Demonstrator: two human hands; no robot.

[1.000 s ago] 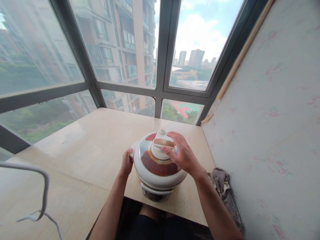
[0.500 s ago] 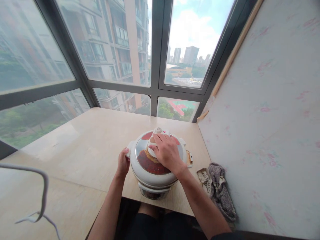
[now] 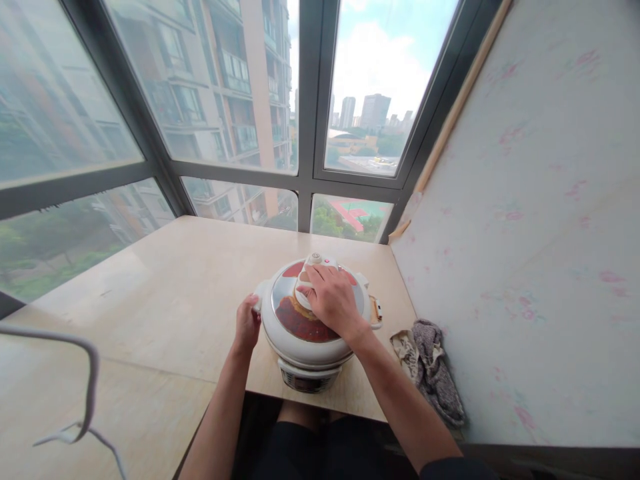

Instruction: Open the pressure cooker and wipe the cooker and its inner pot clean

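A white electric pressure cooker (image 3: 310,353) stands upright at the front edge of the pale countertop. Its round lid has a shiny, reddish-brown and silver top and is seated on the body. My left hand (image 3: 248,321) is closed around the side handle at the cooker's left. On top, my right hand (image 3: 330,297) grips the white lid handle (image 3: 303,288), its fingers lying over it and partly hiding it. Behind that handle a round valve knob (image 3: 315,258) and a small red dot show. A latch-like bracket (image 3: 376,312) sticks out at the cooker's right.
Grey and beige cloths (image 3: 434,373) lie crumpled on the right, against the flower-patterned wall (image 3: 530,280). A bent white cord or tube (image 3: 93,373) rises at the lower left. Grey-framed windows (image 3: 235,175) border the back of the countertop (image 3: 165,293).
The view has shifted slightly, so the wall and cloths sit a little further left. Both hands keep their holds, and the cooker and its lid look nearly the same.
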